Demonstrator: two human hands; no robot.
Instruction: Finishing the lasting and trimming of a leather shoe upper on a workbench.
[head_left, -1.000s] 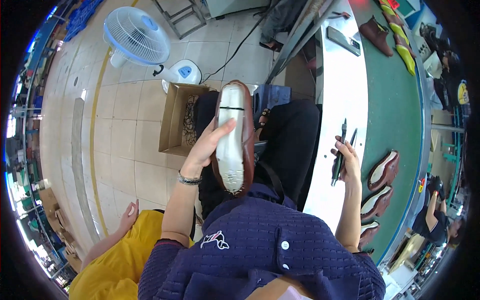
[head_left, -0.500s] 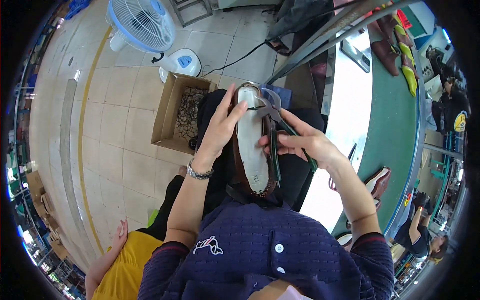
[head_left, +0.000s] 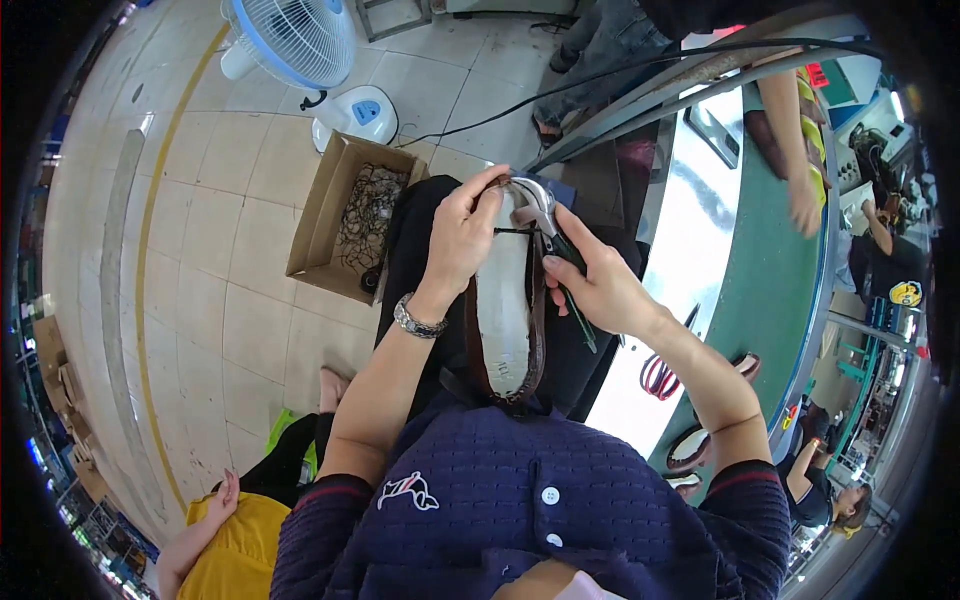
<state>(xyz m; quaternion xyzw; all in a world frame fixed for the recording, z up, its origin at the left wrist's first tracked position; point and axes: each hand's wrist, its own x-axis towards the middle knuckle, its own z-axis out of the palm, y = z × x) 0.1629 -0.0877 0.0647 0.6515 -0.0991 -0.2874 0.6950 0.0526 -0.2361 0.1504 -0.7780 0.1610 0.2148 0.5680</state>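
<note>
Shoe (head_left: 505,310) lies sole-up on the lap, heel toward the body, brown leather edge folded over the pale insole along the sides. Left hand (head_left: 462,235) grips the toe end; right hand (head_left: 598,285) clasps pliers (head_left: 545,225) biting at the toe, so that part looks unfinished. Beyond, scissors (head_left: 660,375) rest on the worktop (head_left: 690,250), a cardboard box (head_left: 350,215) and fan (head_left: 295,40) on the floor.

Shoe (head_left: 505,310) on lap, between left hand (head_left: 462,240) and right hand (head_left: 598,290). Cardboard box (head_left: 345,215) on floor left; fan (head_left: 295,40) behind box. Counter (head_left: 775,290) right.
</note>
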